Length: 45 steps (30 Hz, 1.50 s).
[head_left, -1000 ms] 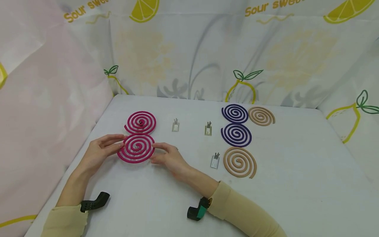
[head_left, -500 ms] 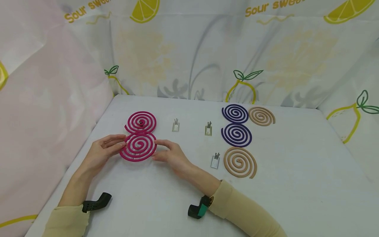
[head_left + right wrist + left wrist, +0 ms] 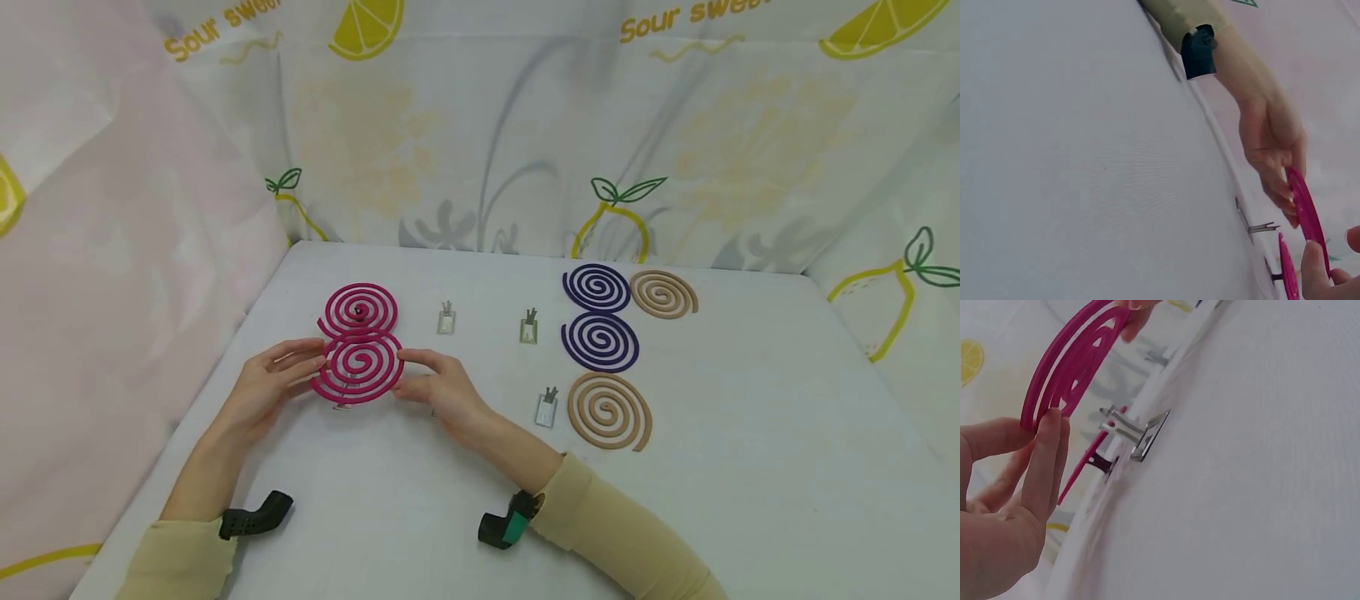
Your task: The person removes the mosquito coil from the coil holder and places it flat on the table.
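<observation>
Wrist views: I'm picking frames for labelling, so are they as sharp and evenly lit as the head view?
Head view: even, soft light, faint shadows, the pink coil crisp. Left wrist view: the left hand fills the corner, slightly soft, while the metal stand is sharp. Right wrist view: tilted, dimmer, and the right hand is blurred at the edge.

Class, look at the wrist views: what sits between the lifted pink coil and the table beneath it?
A small metal stand sits on the table below the pink coil; the left wrist view shows it best.
</observation>
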Each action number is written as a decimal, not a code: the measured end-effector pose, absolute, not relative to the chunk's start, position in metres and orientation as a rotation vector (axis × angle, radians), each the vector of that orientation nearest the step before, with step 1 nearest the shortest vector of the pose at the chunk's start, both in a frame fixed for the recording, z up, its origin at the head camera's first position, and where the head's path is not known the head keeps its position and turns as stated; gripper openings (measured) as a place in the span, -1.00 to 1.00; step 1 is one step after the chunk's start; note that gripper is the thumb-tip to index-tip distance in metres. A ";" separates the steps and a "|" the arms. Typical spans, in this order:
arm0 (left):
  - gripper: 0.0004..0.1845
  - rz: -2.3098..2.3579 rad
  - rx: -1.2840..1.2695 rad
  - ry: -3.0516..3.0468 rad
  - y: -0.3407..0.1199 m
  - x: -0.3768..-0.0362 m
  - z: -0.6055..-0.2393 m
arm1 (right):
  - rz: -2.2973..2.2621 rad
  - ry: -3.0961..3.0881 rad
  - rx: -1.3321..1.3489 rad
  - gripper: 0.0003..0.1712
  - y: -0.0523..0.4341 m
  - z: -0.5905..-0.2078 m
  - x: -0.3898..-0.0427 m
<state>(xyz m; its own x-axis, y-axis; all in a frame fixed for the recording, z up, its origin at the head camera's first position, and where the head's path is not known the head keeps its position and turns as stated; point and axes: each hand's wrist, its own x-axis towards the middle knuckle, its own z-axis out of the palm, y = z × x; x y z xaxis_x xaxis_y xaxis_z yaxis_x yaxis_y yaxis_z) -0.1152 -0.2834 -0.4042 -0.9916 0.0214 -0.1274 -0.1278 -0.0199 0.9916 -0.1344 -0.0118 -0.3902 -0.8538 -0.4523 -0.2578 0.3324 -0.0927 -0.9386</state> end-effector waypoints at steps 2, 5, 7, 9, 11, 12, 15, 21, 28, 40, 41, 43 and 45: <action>-0.71 2.197 -0.130 2.081 -0.278 -0.118 -0.403 | -1.994 1.692 -0.125 -0.49 -0.008 -0.389 -0.137; -0.70 2.207 -0.154 2.071 -0.269 -0.120 -0.398 | -2.004 1.710 -0.121 -0.51 -0.001 -0.388 -0.140; -0.69 2.215 -0.159 2.076 -0.261 -0.121 -0.394 | -2.019 1.714 -0.116 -0.52 0.005 -0.389 -0.141; -0.69 2.233 -0.162 2.070 -0.251 -0.121 -0.390 | -2.046 1.711 -0.109 -0.52 0.011 -0.389 -0.142; -0.69 2.255 -0.169 2.057 -0.241 -0.121 -0.387 | -2.070 1.717 -0.110 -0.52 0.017 -0.389 -0.142; -0.70 2.261 -0.176 2.053 -0.235 -0.121 -0.386 | -2.084 1.722 -0.108 -0.52 0.021 -0.389 -0.142; -0.69 2.281 -0.211 2.031 -0.219 -0.121 -0.383 | -2.117 1.745 -0.100 -0.52 0.031 -0.389 -0.142; -0.59 2.293 -0.255 2.013 -0.192 -0.123 -0.381 | -2.185 1.770 -0.045 -0.54 0.050 -0.387 -0.142; -0.52 2.279 -0.261 2.016 -0.169 -0.128 -0.384 | -2.234 1.806 -0.039 -0.54 0.068 -0.387 -0.142; -0.53 2.287 -0.207 1.986 -0.144 -0.132 -0.389 | -2.200 1.890 -0.024 -0.55 0.094 -0.392 -0.143; -0.53 2.286 -0.203 1.983 -0.141 -0.132 -0.389 | -2.195 1.897 -0.025 -0.55 0.096 -0.392 -0.143; -0.54 2.291 -0.193 1.973 -0.136 -0.132 -0.389 | -2.187 1.910 -0.030 -0.55 0.101 -0.393 -0.143; -0.55 2.287 -0.177 1.971 -0.132 -0.133 -0.389 | -2.173 1.929 -0.035 -0.55 0.105 -0.393 -0.143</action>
